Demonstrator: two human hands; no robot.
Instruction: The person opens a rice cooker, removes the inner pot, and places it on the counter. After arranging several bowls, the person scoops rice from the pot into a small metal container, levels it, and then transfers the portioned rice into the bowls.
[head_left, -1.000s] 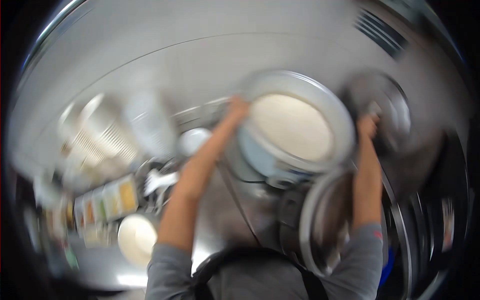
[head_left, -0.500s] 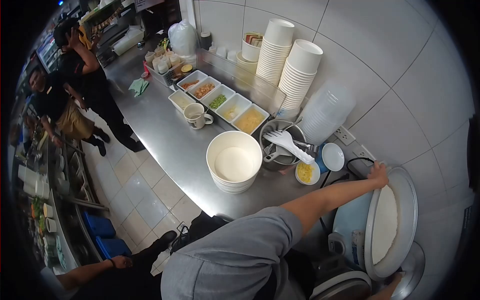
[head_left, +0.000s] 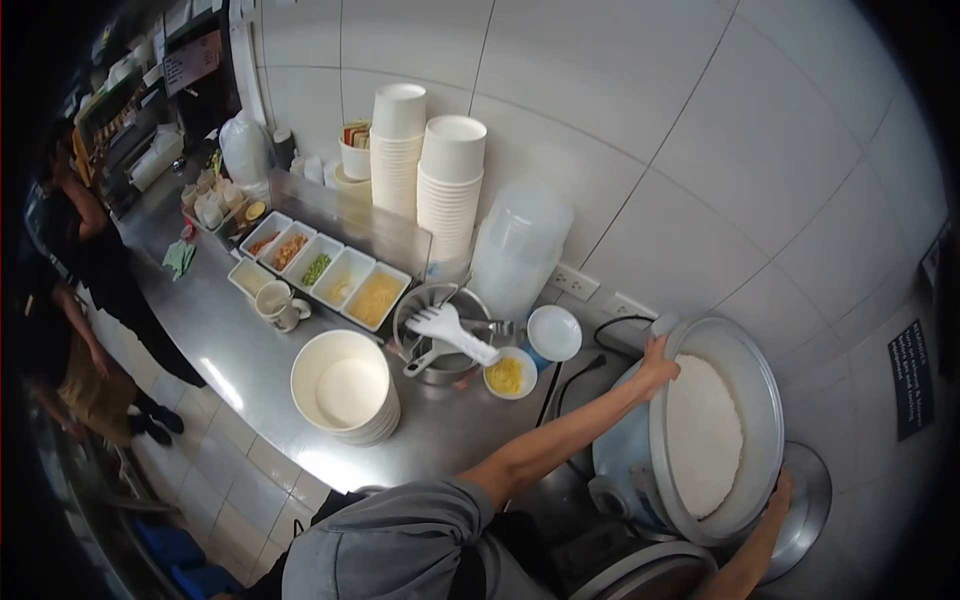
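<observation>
Watching remotely, I'd call this the holding step, my left hand (head_left: 658,372) gripping the left rim of the round pale-blue silver-rimmed pot (head_left: 622,445) at near right, my right hand (head_left: 780,493) by the round silver lid (head_left: 808,512) (can't tell those fingers), so steadiness matters, shiny steel counter (head_left: 445,430) left, pale tiled wall (head_left: 600,130) far.

The round silver metal pot (head_left: 762,410) looks smooth, the long grey steel counter (head_left: 245,365) glossy, the cylindrical white paper tubs (head_left: 450,190) matt.
</observation>
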